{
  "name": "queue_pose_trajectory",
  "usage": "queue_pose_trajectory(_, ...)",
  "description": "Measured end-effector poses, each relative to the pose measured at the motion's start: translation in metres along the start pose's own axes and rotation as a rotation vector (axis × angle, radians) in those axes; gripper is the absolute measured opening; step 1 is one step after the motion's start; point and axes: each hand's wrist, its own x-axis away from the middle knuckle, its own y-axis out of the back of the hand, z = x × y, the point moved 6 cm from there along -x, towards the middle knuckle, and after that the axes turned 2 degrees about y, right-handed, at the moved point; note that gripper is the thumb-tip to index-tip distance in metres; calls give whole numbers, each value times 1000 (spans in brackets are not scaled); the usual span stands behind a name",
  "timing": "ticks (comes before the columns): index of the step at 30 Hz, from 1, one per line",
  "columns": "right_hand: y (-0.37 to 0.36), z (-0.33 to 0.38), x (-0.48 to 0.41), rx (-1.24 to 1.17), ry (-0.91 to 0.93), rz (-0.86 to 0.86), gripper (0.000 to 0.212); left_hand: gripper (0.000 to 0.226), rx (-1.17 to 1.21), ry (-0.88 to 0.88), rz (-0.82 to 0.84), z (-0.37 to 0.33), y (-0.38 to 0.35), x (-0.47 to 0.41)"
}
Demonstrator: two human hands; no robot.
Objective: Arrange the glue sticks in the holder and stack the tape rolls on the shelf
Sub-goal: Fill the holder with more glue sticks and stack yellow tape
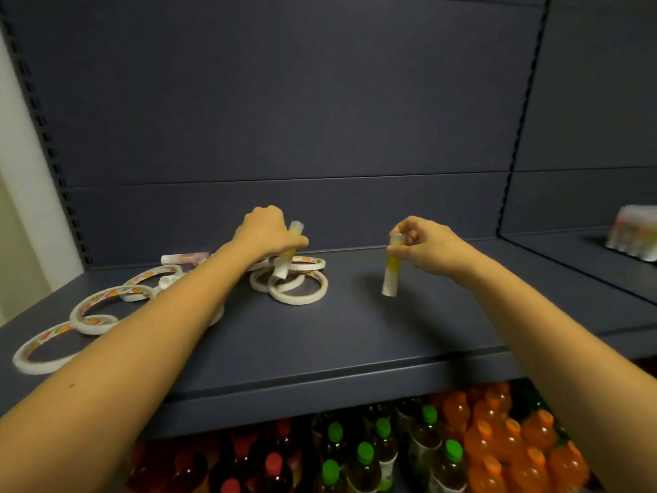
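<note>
A: Why is each hand carrying a stick?
B: I judge the person is gathering them off the shelf [355,332] to take to the holder. The left hand [265,231] is wrapping curled fingers round the middle of the first glue stick [282,268], which is tilting just above the heap of tape rolls [298,297].
A: And the right hand [432,249]?
B: It is pinching the cap end of the second glue stick [391,272] between thumb and fingertips. The other fingers are tucking in, so the tube is hanging nearly upright, clear of the shelf board.
A: Where is the holder sitting?
B: Hard to say. A blurred pale object [634,236] is standing in the neighbouring bay at the far right, and it may be that.
A: Anything left lying?
B: The third glue stick [183,258] is lying at the back left, and more rolls are sprawling unstacked toward the left edge. Drink bottles [497,439] are filling the level below.
</note>
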Motion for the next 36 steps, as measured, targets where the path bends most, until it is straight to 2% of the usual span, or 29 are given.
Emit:
queue_pose_trajectory(6, 76, -52, 34, 149, -8, -151, 15, 21, 252, -235, 93, -123, -18, 21)
queue_pose_trajectory(9, 126, -88, 61, 206, -56, -203, 11, 26, 308, -317, 143, -190, -44, 40)
queue_pose_trajectory(14, 208, -154, 106, 294, -135, -259, 12, 18, 319, -439, 193, -300, -85, 79)
queue_pose_trajectory(19, 273, -222, 151, 377, -235, -306, 20, 26, 344, -504, 214, -385, -133, 107)
queue_pose_trajectory(25, 331, -285, 182, 355, -277, -372, 9, 25, 295, -568, 225, -466, -173, 117)
queue_pose_trajectory(31, 360, -325, 173, 285, -255, -449, 10, 33, 195, -597, 159, -521, -192, 99)
queue_pose_trajectory(36, 370, -352, 140, 311, -198, -436, 19, 36, 155, -562, 122, -546, -216, 65)
